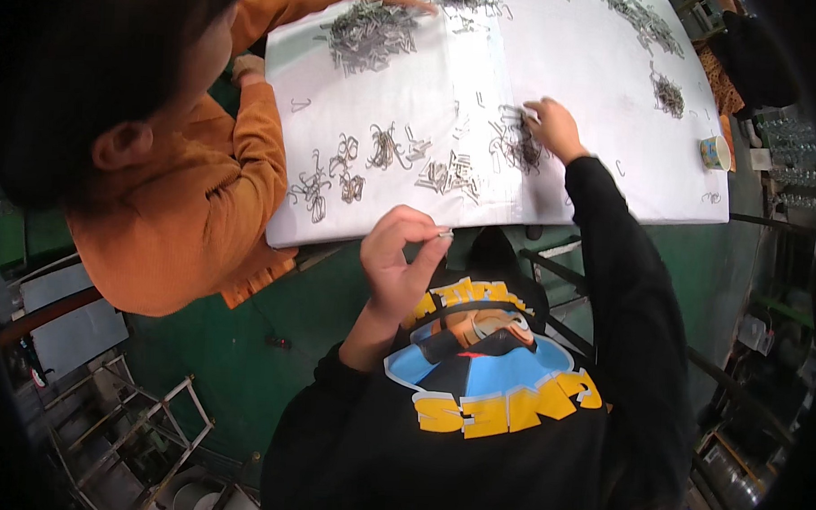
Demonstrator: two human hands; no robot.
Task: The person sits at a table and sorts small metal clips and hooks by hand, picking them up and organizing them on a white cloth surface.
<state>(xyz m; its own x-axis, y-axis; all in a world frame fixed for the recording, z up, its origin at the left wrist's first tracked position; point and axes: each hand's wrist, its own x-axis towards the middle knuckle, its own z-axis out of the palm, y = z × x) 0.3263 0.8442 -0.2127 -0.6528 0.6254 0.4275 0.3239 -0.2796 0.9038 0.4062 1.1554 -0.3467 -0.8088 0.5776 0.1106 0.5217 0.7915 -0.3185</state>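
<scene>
My left hand is held just off the table's near edge, thumb and fingers pinched on a small metal clip. Most of the clip is covered by the fingertips. Farther forward and to the right, my right hand reaches over a pile of small bent metal hooks. Its thumb and forefinger look apart at the pile's far edge, with nothing clearly between them. Left of that pile lie short metal clips in a loose heap, and beside them several clusters of curved wire hooks.
A white-covered table spans the front. At the left a person in an orange corduroy sleeve reaches to a large dark heap of metal pieces. More heaps lie far right, near a paper cup. A metal frame stands lower left.
</scene>
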